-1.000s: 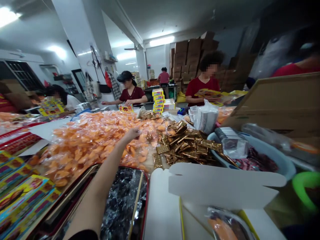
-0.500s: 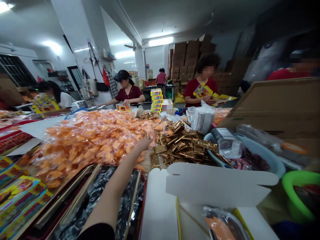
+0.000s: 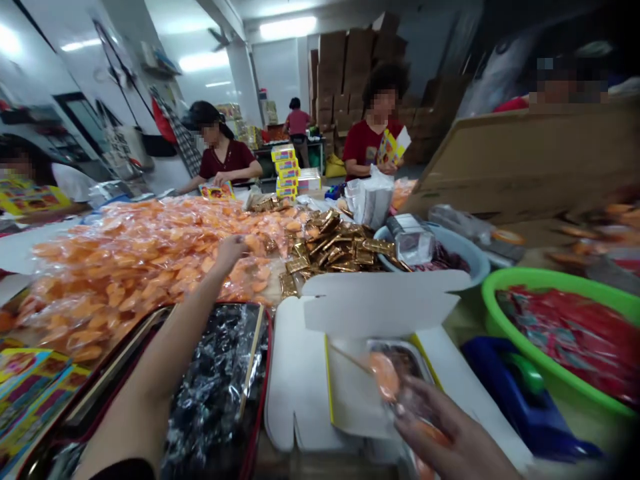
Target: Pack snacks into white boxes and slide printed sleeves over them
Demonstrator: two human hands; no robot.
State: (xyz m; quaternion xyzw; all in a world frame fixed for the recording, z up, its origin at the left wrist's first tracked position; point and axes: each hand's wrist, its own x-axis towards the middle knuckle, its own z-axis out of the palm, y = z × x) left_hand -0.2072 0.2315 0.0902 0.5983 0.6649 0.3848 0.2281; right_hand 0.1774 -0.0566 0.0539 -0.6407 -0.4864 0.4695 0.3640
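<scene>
My left hand [image 3: 231, 251] reaches out over a wide heap of orange pieces in clear wrappers [image 3: 150, 247]. Its fingers are curled together, and what they hold, if anything, is hidden. In front of me lies an unfolded white box [image 3: 295, 360] with yellow inner edges. A clear plastic tray [image 3: 425, 363] is inside it. At this tray my right hand [image 3: 445, 423] is blurred, its thumb and fingers closed around a wrapped orange piece [image 3: 434, 435]. Another orange piece [image 3: 385, 377] shows just beyond the fingertips.
Gold packets [image 3: 330, 243] are heaped beyond the box. A red-rimmed case of black wrapped pieces [image 3: 215, 380] sits at left. On the right stand a blue basin [image 3: 480, 263], a green basin [image 3: 493, 287] and a blue tape dispenser [image 3: 520, 393]. Co-workers handle printed boxes across the table.
My left hand has moved from the gold packets' edge leftward over the orange heap. My right hand has come into view at the tray. The view has turned right and down.
</scene>
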